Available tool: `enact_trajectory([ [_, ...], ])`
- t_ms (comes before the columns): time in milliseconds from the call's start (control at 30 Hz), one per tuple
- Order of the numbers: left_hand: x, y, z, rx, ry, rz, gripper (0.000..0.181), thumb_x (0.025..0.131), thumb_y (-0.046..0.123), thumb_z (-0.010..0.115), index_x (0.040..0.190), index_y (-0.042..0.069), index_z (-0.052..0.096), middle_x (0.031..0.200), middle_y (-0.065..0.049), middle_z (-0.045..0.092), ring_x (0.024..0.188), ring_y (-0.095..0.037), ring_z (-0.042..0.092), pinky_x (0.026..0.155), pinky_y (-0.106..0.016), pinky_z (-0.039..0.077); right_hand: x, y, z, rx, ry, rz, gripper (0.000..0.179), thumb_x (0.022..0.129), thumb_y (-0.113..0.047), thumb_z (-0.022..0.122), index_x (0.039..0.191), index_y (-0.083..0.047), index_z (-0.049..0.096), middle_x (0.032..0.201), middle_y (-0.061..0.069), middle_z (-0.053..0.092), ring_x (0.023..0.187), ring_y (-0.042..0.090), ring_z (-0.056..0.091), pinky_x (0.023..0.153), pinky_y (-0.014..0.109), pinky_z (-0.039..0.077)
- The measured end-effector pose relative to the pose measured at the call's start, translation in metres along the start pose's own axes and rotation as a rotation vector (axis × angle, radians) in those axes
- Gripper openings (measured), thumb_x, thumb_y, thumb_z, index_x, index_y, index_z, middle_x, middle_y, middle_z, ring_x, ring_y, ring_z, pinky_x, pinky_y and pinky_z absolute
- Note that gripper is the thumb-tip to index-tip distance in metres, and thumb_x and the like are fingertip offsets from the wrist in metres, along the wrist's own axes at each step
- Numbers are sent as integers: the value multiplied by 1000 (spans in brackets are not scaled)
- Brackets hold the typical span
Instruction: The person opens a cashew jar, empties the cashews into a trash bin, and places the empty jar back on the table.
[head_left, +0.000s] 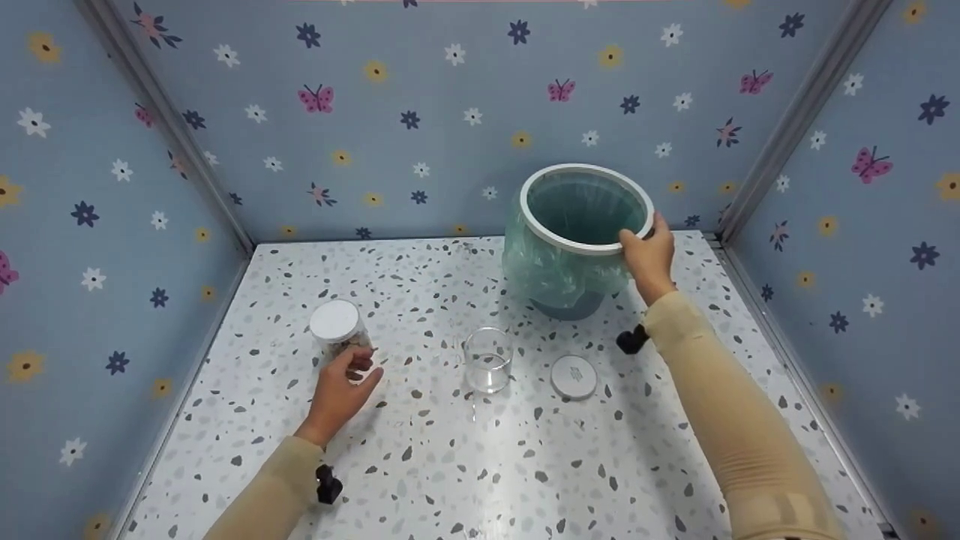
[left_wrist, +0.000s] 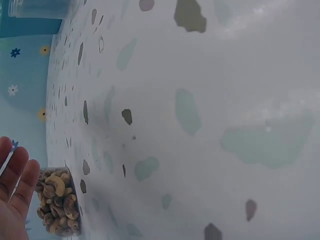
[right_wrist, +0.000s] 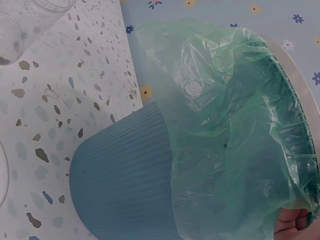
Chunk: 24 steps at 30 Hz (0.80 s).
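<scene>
My right hand (head_left: 651, 259) grips the white rim ring (head_left: 536, 222) of a trash bin (head_left: 568, 306) at the back right, thumb over the inner side of the rim. A translucent green bag (right_wrist: 215, 135) lines the bin and hangs over its outside; the bin's lower wall shows blue and ribbed in the right wrist view. On the left, my left hand (head_left: 337, 397) is beside a clear jar with a white lid (head_left: 335, 321), its fingers loosely bent and overlapping the jar's lower part. Cashew nuts (left_wrist: 57, 202) fill the jar in the left wrist view.
An uncovered clear jar (head_left: 487, 367) stands mid-table. To its right a round white lid (head_left: 574, 377) lies flat, in front of the bin. Flower-patterned panels (head_left: 420, 135) enclose the speckled tabletop (head_left: 420, 465) at the back and both sides.
</scene>
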<state>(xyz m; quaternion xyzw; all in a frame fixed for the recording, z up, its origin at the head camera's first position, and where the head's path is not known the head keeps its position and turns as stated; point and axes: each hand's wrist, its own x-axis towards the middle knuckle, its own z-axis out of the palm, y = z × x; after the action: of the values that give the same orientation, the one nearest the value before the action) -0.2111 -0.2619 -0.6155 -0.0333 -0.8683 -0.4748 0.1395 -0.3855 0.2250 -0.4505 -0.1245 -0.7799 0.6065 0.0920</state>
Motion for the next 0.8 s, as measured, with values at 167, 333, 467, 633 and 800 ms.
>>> enact_trajectory([
  [167,-4,-2,-6,11,-10,-34,33,98,9,81,127,-1,69,120,-22,74,108,-33,71,92,-48,62,1,0,0,-1,3,-2,85,104,-14,56,176,-10,10,182,13,19,166,29,31,130,39,37],
  [333,-8,-5,-11,25,-18,-76,36,99,11,81,129,-3,68,121,-22,73,111,-33,70,95,-47,61,1,3,0,-10,-9,-13,86,105,-16,55,176,-9,7,182,15,17,166,30,31,130,40,38],
  [467,-10,-9,-15,19,-10,-90,36,99,11,80,129,-3,68,120,-20,74,112,-34,69,95,-47,60,1,2,0,-17,-14,-12,87,105,-17,54,176,-9,4,183,15,16,166,30,29,130,40,37],
  [633,-13,-14,-20,49,7,-87,34,99,11,81,127,-2,69,118,-19,74,111,-32,70,94,-44,61,2,2,1,-18,-7,-4,86,105,-17,55,176,-9,5,183,14,16,166,29,29,131,40,36],
  [800,-15,-18,-24,76,24,-95,34,98,11,81,127,-2,69,118,-19,74,111,-31,70,94,-46,61,2,1,1,-2,-8,0,86,105,-16,55,176,-9,7,183,14,17,166,29,30,131,40,36],
])
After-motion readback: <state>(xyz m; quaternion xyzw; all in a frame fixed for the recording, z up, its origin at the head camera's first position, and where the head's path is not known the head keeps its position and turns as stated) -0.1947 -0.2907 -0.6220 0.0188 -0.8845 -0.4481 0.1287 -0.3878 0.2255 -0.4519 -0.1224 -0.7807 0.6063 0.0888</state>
